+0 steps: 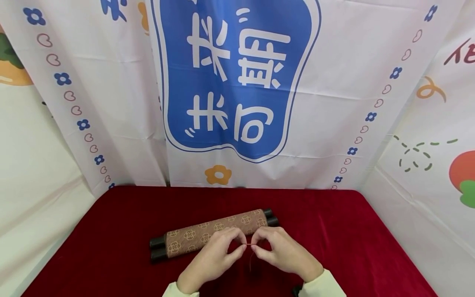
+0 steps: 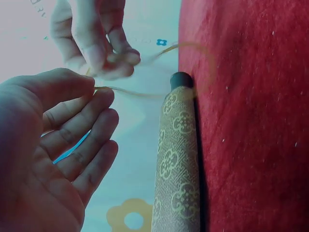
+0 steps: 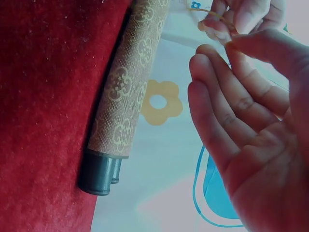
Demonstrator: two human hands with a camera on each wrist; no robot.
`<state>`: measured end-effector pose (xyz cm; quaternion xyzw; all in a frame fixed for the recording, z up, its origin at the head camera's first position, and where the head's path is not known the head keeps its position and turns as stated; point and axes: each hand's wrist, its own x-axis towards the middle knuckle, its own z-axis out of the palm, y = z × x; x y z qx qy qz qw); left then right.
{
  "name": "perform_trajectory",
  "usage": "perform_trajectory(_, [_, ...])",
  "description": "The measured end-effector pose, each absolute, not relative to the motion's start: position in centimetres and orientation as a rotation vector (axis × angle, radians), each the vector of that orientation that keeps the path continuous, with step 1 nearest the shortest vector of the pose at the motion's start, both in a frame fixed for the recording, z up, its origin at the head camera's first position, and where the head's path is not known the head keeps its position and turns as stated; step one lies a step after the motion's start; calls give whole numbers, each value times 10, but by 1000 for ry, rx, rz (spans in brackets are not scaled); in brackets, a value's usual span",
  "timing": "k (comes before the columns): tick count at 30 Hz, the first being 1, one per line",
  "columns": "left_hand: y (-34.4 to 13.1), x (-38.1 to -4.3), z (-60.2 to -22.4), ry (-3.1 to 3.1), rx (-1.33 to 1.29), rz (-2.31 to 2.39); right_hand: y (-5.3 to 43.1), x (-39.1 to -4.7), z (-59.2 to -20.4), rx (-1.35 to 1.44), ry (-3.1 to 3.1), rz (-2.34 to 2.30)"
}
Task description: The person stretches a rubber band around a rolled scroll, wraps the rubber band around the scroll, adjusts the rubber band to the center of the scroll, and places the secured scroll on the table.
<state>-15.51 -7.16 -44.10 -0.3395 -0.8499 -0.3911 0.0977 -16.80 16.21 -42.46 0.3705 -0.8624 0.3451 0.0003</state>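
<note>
Over a table (image 1: 326,231) spread with deep red velvety cloth (image 1: 122,222), the left hand (image 1: 213,255) and the right hand (image 1: 285,252) each pinch a thin orange-brown cord (image 1: 249,244) between thumb and finger, close together, a short stretch of it running between them. Just beyond them, a long brown patterned fabric scroll (image 1: 208,231) with pale flower motifs lies slantwise on the cloth, paired black rod ends (image 1: 158,248) projecting at both sides.

white sideways characters 未来可期 (image 1: 243,74) on a blue panel (image 1: 231,90), cropped red lettering (image 1: 468,56) on the right wall (image 1: 438,111)
</note>
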Motion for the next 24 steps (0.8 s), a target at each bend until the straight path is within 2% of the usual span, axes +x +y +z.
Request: perform_trajectory(24, [-84,-159,-437,-2552,-907,-1305,177,-175,-422,1098,-2587,1412])
